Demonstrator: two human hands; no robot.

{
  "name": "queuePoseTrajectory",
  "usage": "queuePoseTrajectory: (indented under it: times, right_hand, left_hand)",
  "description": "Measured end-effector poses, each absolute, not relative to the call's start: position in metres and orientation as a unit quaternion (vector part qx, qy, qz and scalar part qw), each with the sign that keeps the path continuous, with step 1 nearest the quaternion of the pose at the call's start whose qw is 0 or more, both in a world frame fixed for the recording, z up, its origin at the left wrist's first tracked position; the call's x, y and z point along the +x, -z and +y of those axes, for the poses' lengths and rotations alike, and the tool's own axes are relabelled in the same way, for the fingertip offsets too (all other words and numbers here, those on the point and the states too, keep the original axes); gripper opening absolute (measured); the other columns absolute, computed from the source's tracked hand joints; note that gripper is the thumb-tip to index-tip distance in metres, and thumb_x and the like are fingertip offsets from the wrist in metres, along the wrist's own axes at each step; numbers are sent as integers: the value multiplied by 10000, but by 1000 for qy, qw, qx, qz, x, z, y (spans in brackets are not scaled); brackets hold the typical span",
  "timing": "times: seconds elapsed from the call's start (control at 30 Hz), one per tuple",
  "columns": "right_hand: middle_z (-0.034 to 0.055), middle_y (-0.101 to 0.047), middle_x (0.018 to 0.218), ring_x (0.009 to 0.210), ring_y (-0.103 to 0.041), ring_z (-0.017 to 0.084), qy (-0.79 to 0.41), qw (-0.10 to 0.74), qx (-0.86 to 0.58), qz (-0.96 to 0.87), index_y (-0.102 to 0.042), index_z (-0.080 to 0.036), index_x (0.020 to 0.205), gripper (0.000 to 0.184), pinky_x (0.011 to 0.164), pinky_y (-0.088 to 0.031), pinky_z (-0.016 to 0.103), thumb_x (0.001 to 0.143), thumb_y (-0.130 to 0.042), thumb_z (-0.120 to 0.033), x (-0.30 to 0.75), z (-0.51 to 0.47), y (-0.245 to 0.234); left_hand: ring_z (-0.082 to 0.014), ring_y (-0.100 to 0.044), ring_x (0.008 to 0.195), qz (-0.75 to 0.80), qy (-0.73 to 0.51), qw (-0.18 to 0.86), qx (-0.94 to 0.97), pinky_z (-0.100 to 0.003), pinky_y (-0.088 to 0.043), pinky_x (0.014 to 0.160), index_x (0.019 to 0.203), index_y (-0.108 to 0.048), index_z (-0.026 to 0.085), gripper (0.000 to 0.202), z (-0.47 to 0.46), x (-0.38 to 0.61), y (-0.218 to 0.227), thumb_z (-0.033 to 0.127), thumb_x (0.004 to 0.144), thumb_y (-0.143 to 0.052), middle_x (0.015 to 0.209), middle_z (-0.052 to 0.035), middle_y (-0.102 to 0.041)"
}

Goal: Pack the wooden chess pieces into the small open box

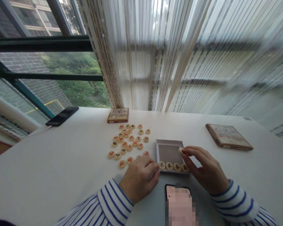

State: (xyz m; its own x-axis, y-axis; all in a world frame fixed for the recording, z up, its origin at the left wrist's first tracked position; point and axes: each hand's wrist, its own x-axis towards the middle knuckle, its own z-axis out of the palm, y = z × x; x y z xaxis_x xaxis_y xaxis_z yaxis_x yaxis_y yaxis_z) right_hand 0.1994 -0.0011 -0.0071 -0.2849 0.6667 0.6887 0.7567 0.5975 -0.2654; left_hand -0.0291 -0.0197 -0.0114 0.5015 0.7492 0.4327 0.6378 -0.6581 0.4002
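A shallow open box (158, 151) lies in front of me, with a row of round Chinese chess pieces (169, 166) along its near side, black characters facing up. My right hand (204, 168) pinches one more chess piece (181, 151) between thumb and fingertips, over the box's right side. My left hand (141, 179) is closed, its curled fingers at the box's near left corner; whatever it may hold is hidden. Left of the box, many loose chess pieces (131, 138) with red or black characters are spread on the white table (68, 175); the left hand partly covers the nearest ones.
A flat printed box (118, 115) stands behind the loose pieces, and another printed box (228, 136) lies far right. A dark phone (62, 116) with a cable rests at the back left. A second phone (167, 190), partly blurred out, lies nearest me. Curtains (141, 62) hang behind the table.
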Motion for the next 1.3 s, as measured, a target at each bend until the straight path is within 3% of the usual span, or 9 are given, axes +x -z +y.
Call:
queuePoseTrajectory:
  times: [0.73,1.1,1.3]
  right_hand:
    - [65,-660,893,806,-626,183,40,389,-438,-810,-586,-225,980,174,681,-533,335,807,-564,-227,192,-5,12]
    - [64,-664,859,784,-625,177,42,375,-420,-825,-564,-202,946,134,662,-517,323,813,-560,-218,192,-6,13]
    - [68,-664,861,787,-623,178,38,364,-414,-834,-566,-195,920,100,660,-506,324,823,-552,-214,190,-6,10]
  left_hand:
    - [-195,-627,747,394,-253,137,873,-337,-524,658,919,-614,157,176,-23,-28,10,162,816,-471,809,-66,-679]
    - [-170,-605,597,378,-238,79,891,-288,-489,524,895,-604,163,165,-23,-29,13,163,816,-458,681,-37,-648]
    - [-173,-607,600,378,-225,63,896,-290,-489,523,901,-607,187,160,-22,-29,16,160,819,-472,680,-21,-645]
